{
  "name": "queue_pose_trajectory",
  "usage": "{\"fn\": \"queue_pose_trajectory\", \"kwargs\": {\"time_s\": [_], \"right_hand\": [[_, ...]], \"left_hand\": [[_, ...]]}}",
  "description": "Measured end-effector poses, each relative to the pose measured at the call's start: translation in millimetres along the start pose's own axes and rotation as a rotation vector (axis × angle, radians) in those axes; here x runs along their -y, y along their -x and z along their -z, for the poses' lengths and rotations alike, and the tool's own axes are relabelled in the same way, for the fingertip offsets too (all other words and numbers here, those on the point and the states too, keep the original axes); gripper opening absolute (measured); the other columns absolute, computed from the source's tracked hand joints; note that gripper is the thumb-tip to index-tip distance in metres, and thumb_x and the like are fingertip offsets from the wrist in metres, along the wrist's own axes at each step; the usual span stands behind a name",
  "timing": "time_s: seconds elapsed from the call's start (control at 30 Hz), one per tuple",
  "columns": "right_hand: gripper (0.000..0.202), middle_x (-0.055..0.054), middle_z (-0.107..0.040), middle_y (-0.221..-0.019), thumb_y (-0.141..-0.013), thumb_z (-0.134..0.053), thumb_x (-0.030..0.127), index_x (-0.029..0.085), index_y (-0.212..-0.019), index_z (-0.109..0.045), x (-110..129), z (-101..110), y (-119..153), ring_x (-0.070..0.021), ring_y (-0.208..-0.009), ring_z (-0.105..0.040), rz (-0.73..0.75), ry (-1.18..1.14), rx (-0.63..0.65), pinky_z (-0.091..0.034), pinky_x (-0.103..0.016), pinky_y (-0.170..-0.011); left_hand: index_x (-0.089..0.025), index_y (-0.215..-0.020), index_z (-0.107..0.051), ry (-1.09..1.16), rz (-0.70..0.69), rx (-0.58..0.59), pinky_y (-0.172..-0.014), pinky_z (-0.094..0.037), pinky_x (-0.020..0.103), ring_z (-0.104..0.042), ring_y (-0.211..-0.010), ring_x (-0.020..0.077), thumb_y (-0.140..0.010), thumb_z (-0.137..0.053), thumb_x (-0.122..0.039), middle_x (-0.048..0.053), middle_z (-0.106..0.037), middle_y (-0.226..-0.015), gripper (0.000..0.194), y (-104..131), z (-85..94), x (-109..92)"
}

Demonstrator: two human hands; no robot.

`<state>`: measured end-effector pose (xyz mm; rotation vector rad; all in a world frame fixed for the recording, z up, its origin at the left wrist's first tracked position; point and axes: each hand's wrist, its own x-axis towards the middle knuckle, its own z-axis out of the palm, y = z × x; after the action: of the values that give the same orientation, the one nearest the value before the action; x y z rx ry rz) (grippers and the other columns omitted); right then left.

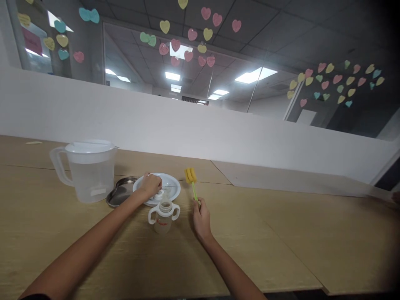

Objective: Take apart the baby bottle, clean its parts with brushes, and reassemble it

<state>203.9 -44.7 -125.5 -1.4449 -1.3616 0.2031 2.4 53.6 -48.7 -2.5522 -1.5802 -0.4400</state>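
My right hand [202, 218] is closed round the green handle of a sponge brush [190, 176], whose yellow head points up and away. My left hand [151, 185] is over a white plate [175, 188], its fingers curled; what they hold, if anything, is hidden. Beside its fingers a small white part [159, 194] lies on the plate. Just in front of the plate, between my hands, an uncapped clear baby bottle [163, 221] with two white side handles stands upright on the wooden table [250, 237].
A lidded clear pitcher [92, 175] holding liquid stands at the left. Between it and the plate is a kidney-shaped metal tray [123, 191]. A white wall [187, 129] with windows above runs behind the table. Part of another person's hand [396, 197] shows at the right edge.
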Motion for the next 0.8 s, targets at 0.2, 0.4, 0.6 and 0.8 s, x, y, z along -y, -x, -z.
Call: {"fn": "queue_pose_trajectory", "kwargs": {"time_s": [0.2, 0.4, 0.6, 0.8], "right_hand": [[0.038, -0.006, -0.067, -0.081, -0.094, -0.024, 0.035, 0.015, -0.108, -0.054, 15, 2, 11, -0.0187, -0.070, -0.061, 0.230, 0.208, 0.182, -0.040, -0.025, -0.064], [0.035, -0.007, -0.067, -0.076, -0.094, -0.025, 0.028, 0.015, -0.106, -0.055, 12, -3, 7, -0.0199, -0.069, -0.062, 0.155, 0.391, 0.235, -0.035, -0.025, -0.059], [0.031, -0.007, -0.068, -0.079, -0.094, -0.027, 0.024, 0.016, -0.104, -0.055, 14, -3, 6, -0.0194, -0.071, -0.062, 0.111, 0.464, 0.285, -0.033, -0.024, -0.057], [0.030, -0.006, -0.067, -0.078, -0.094, -0.028, 0.025, 0.017, -0.103, -0.055, 13, -4, 6, -0.0189, -0.070, -0.062, 0.114, 0.468, 0.261, -0.033, -0.024, -0.057]], "left_hand": [[-0.019, -0.092, -0.070, -0.011, 0.002, 0.073, -0.087, -0.037, 0.040, -0.064, -0.093, 0.0265, -0.079, -0.056, -0.016, 0.012, -0.071, -0.091, 0.020, -3, 13.6, 1], [-0.022, -0.090, -0.072, -0.048, -0.003, 0.114, -0.085, -0.039, 0.038, -0.063, -0.094, 0.0258, -0.078, -0.054, -0.017, 0.010, -0.071, -0.095, 0.021, -3, 29.6, 8], [-0.023, -0.093, -0.071, -0.048, -0.015, 0.141, -0.085, -0.040, 0.036, -0.063, -0.095, 0.0251, -0.077, -0.053, -0.016, 0.009, -0.071, -0.096, 0.025, -2, 34.0, 18], [-0.030, -0.111, -0.065, -0.006, -0.066, 0.177, -0.089, -0.041, 0.037, -0.060, -0.106, 0.0253, -0.080, -0.046, -0.012, 0.009, -0.066, -0.114, 0.040, -4, 22.1, 23]]}}
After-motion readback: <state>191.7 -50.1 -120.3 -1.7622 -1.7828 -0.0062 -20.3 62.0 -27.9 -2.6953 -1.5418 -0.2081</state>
